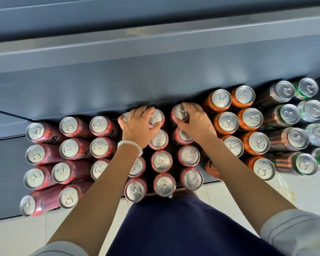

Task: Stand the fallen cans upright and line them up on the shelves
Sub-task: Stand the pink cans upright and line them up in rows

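Head view: left hand (139, 126) and right hand (196, 121) each curl around a back-row pink can (180, 112).

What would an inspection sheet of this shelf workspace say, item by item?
Surface: dark shelf, packed with cans in rows.
Job's things: pink cans left and centre; orange cans to their right; brown-and-green cans far right. All visible tops face up.
Clutter: a clear plastic scrap on the floor.
Hands: left hand spread over two back-row pink cans; right hand grips the top of another back-row pink can.
Cables: nothing seen.
Surroundings: grey shelf above, pale tiled floor, a white bead bracelet on the left wrist.
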